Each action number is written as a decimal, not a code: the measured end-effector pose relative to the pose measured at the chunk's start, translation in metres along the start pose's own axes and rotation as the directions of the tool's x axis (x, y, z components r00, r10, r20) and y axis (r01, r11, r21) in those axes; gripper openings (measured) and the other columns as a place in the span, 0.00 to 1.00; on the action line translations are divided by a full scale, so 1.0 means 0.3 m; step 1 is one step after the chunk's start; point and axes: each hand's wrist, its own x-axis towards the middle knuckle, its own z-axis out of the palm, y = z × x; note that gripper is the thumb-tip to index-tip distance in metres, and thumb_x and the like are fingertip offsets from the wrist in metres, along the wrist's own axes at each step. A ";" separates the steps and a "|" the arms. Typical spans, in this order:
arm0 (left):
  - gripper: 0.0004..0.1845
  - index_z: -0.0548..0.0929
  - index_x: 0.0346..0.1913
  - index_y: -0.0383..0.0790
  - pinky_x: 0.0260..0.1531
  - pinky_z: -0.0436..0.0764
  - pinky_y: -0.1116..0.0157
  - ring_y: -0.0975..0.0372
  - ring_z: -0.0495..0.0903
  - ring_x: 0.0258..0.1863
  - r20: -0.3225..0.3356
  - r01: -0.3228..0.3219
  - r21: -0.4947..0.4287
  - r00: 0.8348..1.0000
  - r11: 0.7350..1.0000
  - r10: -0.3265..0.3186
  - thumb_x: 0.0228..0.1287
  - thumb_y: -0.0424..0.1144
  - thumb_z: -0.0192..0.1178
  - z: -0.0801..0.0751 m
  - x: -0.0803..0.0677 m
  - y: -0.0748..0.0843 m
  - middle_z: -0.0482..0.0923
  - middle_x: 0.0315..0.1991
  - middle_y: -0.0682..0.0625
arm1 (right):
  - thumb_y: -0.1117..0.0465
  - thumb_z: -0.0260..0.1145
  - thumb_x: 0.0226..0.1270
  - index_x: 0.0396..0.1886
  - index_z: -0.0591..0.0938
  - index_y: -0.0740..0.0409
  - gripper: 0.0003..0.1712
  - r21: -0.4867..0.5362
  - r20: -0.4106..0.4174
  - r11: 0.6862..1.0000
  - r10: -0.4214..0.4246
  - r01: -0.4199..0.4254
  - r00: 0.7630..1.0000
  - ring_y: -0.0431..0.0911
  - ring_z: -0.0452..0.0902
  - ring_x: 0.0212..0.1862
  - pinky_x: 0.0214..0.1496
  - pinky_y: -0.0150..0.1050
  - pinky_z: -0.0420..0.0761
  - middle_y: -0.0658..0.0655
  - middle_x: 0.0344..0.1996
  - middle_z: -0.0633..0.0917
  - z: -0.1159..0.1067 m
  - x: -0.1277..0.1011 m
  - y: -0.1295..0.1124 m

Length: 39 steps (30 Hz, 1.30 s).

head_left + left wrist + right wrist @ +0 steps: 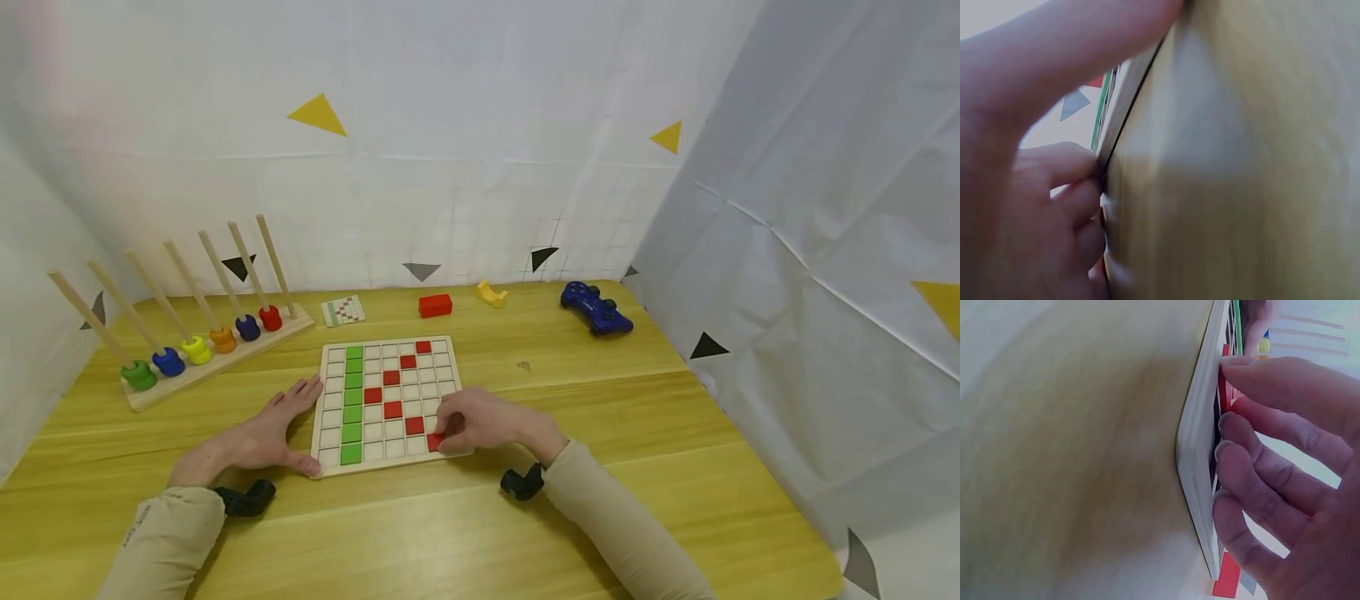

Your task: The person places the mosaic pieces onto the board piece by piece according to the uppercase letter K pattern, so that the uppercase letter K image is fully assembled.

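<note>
A square wooden grid board [375, 468] lies flat on the table, with a column of green tiles [353, 392] near its left side. Red tiles [393, 409] run in two slanting lines that meet beside the green column. At the lower right corner, my right hand [480, 419] pinches a red tile [1225, 387] between thumb and index finger, right at the grid; the other fingers curl beside the board's edge. My left hand [266, 429] rests at the left edge, fingers spread, with the thumb at the lower left corner and the fingertips higher up that side.
A small pattern card [343, 311] lies behind the board, then a red block [435, 306] and a curved yellow piece [492, 294]. At the back right sits a blue game controller [596, 308]. A wooden peg rack [240, 352] with coloured rings stands at the back left.
</note>
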 end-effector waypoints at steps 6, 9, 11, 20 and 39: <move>0.70 0.43 0.79 0.30 0.72 0.33 0.35 0.36 0.31 0.78 0.001 0.002 -0.003 1.000 1.000 -0.002 0.44 0.57 0.78 0.006 0.004 -0.004 0.35 0.80 0.32 | 0.59 0.74 0.63 0.40 0.86 0.52 0.07 0.029 0.016 0.999 0.023 -0.023 1.000 0.34 0.74 0.31 0.35 0.27 0.78 0.42 0.31 0.82 0.005 0.000 0.005; 0.70 0.42 0.79 0.31 0.72 0.33 0.35 0.37 0.31 0.78 0.004 0.005 -0.005 1.000 1.000 -0.005 0.44 0.58 0.78 0.010 0.006 -0.005 0.34 0.80 0.32 | 0.58 0.74 0.63 0.40 0.85 0.52 0.08 0.022 0.015 0.999 0.037 -0.037 0.999 0.34 0.74 0.31 0.35 0.27 0.77 0.41 0.30 0.82 0.010 -0.002 0.009; 0.70 0.42 0.79 0.31 0.72 0.33 0.35 0.37 0.31 0.78 0.004 0.009 -0.003 1.000 1.000 -0.009 0.44 0.58 0.78 0.012 0.006 -0.005 0.34 0.80 0.32 | 0.58 0.74 0.63 0.40 0.85 0.51 0.08 0.029 0.016 0.999 0.042 -0.042 0.999 0.34 0.74 0.31 0.35 0.27 0.78 0.41 0.30 0.82 0.012 -0.003 0.012; 0.70 0.43 0.79 0.31 0.72 0.33 0.35 0.37 0.31 0.78 -0.002 0.009 -0.003 1.000 1.000 -0.009 0.44 0.58 0.78 0.011 0.007 -0.001 0.35 0.80 0.33 | 0.57 0.73 0.63 0.37 0.85 0.51 0.06 0.076 -0.002 0.995 0.057 -0.057 0.998 0.33 0.76 0.32 0.36 0.27 0.79 0.40 0.31 0.84 0.013 -0.001 0.021; 0.69 0.43 0.79 0.32 0.72 0.31 0.35 0.37 0.29 0.78 0.009 0.010 -0.015 1.000 1.000 -0.010 0.46 0.56 0.78 -0.002 -0.002 -0.002 0.33 0.80 0.33 | 0.55 0.74 0.63 0.36 0.84 0.49 0.07 0.072 -0.003 0.994 0.083 -0.083 0.997 0.35 0.75 0.31 0.35 0.28 0.77 0.41 0.29 0.83 0.009 0.005 0.009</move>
